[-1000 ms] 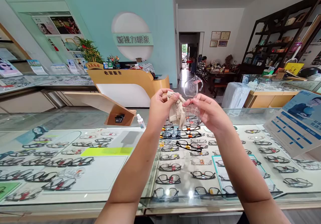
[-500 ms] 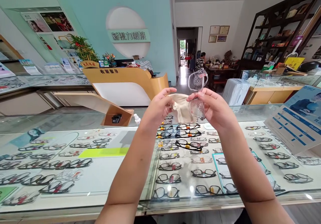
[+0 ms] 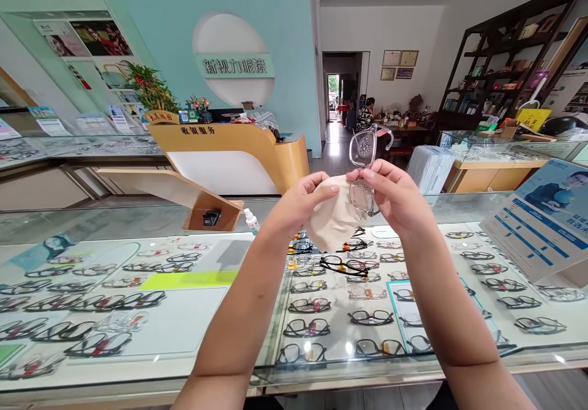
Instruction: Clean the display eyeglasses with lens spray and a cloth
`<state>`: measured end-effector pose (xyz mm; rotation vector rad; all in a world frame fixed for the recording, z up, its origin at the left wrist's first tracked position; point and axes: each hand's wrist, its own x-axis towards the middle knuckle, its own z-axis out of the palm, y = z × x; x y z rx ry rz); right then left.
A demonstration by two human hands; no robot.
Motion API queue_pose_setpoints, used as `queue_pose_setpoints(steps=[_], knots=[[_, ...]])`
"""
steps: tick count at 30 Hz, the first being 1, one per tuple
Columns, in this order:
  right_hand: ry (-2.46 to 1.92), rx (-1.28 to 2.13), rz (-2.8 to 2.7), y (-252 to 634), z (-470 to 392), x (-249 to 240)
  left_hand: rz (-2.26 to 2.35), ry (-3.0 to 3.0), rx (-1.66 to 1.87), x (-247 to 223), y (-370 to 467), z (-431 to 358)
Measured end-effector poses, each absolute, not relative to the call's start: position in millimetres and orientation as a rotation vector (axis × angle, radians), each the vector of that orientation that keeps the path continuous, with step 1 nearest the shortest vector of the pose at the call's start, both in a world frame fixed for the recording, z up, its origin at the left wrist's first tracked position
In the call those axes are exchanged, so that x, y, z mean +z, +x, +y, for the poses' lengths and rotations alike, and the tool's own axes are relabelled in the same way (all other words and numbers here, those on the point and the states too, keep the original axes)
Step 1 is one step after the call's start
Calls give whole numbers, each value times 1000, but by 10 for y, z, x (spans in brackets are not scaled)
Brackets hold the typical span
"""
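My left hand (image 3: 301, 205) is closed on a cream cleaning cloth (image 3: 337, 220), its thumb pressed on the top and the fabric hanging below. With my right hand (image 3: 392, 192) I pinch a pair of clear-framed eyeglasses (image 3: 362, 148) near the bridge. The glasses are turned on end, one lens above my fingers and the other below, next to the cloth's right edge. Whether the cloth touches the lower lens I cannot tell. Both hands are raised over the glass display counter (image 3: 271, 336).
Rows of eyeglasses (image 3: 310, 327) lie inside the counter. A small white spray bottle (image 3: 251, 221) and a wooden stand (image 3: 214, 205) are left of my hands. A blue-and-white printed sign (image 3: 537, 214) leans at the right. Farther back, a person (image 3: 366, 114) sits by a table.
The cloth has swung lower and spread out, with my left thumb now flat on top. The glasses have turned slightly, and a temple now shows at upper right.
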<state>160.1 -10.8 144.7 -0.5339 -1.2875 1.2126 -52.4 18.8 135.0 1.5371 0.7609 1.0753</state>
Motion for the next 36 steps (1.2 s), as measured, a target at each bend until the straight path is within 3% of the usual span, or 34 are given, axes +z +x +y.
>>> queue_pose_setpoints(steps=[6,20,29,36], knots=[[-540,1215,-1226,1568,-15,1382,719,1581,1274,1332,-460,118],[-471,1319,-1153,1485,39,1339,517,1689,1249,1332,-386,102],[-430,1363,-1111,1429,19,1325,641,1597,1446,1190,-149,40],[-382,1444,-1103,1371,20,1308,664,1430,1264,1218,-155,-7]])
